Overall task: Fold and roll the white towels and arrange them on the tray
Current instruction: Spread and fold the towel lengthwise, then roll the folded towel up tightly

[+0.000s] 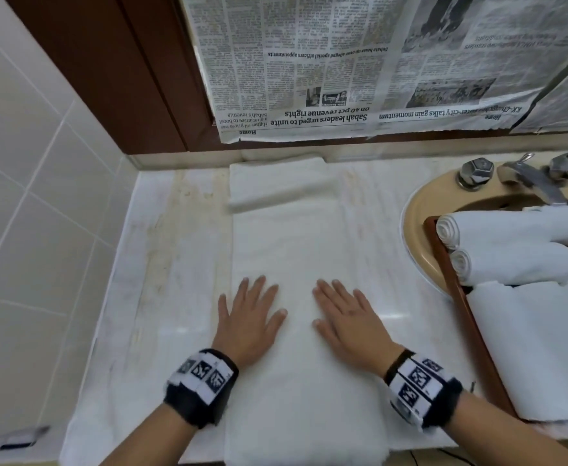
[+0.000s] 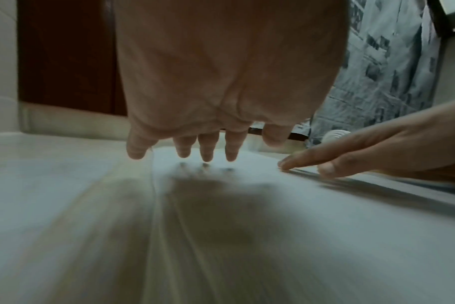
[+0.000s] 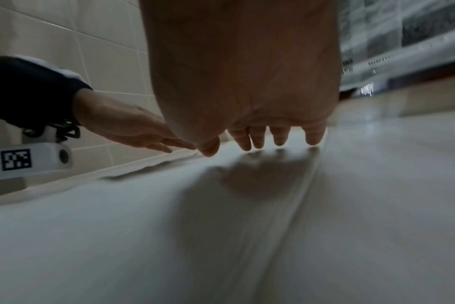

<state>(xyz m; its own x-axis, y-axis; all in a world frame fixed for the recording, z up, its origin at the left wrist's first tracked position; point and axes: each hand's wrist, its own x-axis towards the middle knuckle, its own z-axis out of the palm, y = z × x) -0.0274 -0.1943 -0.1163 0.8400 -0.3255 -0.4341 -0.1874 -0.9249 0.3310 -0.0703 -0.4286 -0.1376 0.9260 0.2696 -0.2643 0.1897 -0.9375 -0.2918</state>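
1. A white towel (image 1: 296,264), folded into a long strip, lies flat on the marble counter (image 1: 161,280), likely laid out for rolling.
2. The wooden tray (image 1: 457,304) across the sink (image 1: 420,223) already carries two rolled towels (image 1: 511,247).
3. The left hand (image 1: 249,317) and right hand (image 1: 346,314), fingers straight and spread, lie side by side over the strip, apparently smoothing it.
4. Only the wrist views show the fingertips (image 2: 207,158) hovering just above the cloth.

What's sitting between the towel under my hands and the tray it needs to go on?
Nothing visible. Only bare countertop and the sink rim separate the flat towel from the tray. The tray already holds two rolled towels and a folded one.
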